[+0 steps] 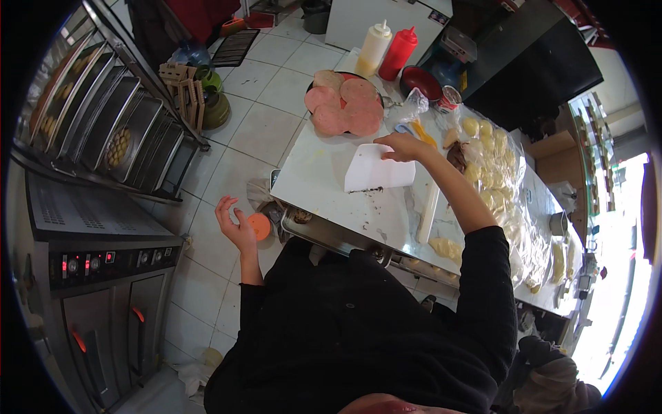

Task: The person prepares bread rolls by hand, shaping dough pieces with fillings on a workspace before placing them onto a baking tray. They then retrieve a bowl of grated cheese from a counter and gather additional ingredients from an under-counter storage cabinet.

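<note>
My right hand (398,147) grips a flat white plastic scraper (365,171) whose lower edge rests on the white worktop (310,176) among dark crumbs. A white rolling pin (427,214) lies beside it, near a scrap of dough (445,248). A plate of round pink meat slices (345,103) sits behind the scraper. My left hand (231,217) hangs off the worktop's left side with fingers loosely curled and apart, holding nothing, next to an orange round object (258,225) lower down.
Trays on a rack (124,131) and a steel oven (96,228) stand left. Squeeze bottles (396,55), a red bowl (419,85) and plastic-covered dough pieces (496,193) occupy the worktop. An open drawer (324,231) is at the front; a person in grey (552,379) is at lower right.
</note>
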A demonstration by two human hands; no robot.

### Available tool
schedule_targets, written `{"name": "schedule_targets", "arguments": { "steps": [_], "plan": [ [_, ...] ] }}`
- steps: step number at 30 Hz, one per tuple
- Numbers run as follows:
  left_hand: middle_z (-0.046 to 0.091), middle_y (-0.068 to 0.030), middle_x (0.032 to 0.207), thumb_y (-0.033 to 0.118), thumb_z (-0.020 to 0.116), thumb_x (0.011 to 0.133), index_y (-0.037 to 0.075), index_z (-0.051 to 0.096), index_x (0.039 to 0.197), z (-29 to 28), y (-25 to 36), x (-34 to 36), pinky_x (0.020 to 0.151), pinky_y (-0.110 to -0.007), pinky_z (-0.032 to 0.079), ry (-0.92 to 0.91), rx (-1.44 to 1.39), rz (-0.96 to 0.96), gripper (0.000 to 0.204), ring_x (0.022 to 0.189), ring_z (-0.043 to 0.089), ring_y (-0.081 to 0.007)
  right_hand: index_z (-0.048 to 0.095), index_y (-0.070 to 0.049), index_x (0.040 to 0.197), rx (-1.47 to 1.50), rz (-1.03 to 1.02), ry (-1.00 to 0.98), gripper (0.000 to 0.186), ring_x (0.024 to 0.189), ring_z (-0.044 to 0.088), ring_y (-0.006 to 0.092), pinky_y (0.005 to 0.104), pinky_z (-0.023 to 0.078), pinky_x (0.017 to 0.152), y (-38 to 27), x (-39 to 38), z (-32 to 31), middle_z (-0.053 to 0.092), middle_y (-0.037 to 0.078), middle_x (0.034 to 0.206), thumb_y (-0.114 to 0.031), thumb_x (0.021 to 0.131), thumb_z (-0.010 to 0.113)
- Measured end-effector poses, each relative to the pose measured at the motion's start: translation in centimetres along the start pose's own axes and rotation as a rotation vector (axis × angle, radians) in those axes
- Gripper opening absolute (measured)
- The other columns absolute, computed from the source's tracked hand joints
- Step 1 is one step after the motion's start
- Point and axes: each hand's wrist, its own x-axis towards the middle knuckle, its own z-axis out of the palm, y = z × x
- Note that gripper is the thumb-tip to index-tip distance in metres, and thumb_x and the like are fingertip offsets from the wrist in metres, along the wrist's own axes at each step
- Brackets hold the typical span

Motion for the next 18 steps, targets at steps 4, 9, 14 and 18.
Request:
{"name": "schedule_targets", "arguments": {
  "steps": [4, 9, 14, 18],
  "plan": [
    [0.05, -0.0128, 0.105, -0.004, 0.041, 0.074, 0.002, 0.053, 0.091, 2.4, 0.6, -0.3, 0.088, -0.034, 0.035, -0.1, -0.09, 0.012, 0.022, 0.101, 0.047, -0.0258, 0.045, -0.01, 0.118, 0.016, -0.025, 0.109, 0.047, 0.091, 0.053, 0.0303, 0.0391, 0.04, 0.078, 2.0, -2.0, 2.5, 0.057, 0.014, 0.098, -0.022, 0.075, 0.06],
    [0.05, -0.013, 0.111, 0.0, 0.04, 0.08, 0.0, 0.051, 0.105, 6.4, 2.8, -2.1, 0.093, -0.034, 0.032, -0.291, -0.417, -0.125, 0.027, 0.107, 0.045, -0.0247, 0.046, -0.009, 0.117, 0.089, 0.111, 0.234, 0.047, 0.091, 0.052, 0.0331, 0.0403, 0.041, 0.077, 1.8, -5.2, 5.0, 0.057, 0.016, 0.096, -0.023, 0.074, 0.061],
    [0.044, -0.0146, 0.121, 0.012, 0.035, 0.086, -0.002, 0.042, 0.117, 10.2, 5.6, -3.7, 0.098, -0.033, 0.026, -0.701, -0.515, -0.062, 0.035, 0.116, 0.038, -0.0244, 0.047, -0.01, 0.116, 0.199, 0.299, 0.312, 0.048, 0.092, 0.054, 0.0338, 0.0423, 0.042, 0.077, 1.1, -8.2, 7.6, 0.058, 0.017, 0.094, -0.025, 0.073, 0.061],
    [0.04, -0.0148, 0.123, 0.017, 0.032, 0.086, -0.002, 0.039, 0.119, 12.8, 6.4, -5.0, 0.099, -0.033, 0.023, -0.825, -0.622, -0.114, 0.038, 0.118, 0.034, -0.0246, 0.05, -0.005, 0.109, 0.313, 0.492, 0.366, 0.046, 0.09, 0.054, 0.0351, 0.0428, 0.043, 0.076, -0.6, -9.5, 9.6, 0.058, 0.02, 0.093, -0.026, 0.07, 0.061]
  ]
}}
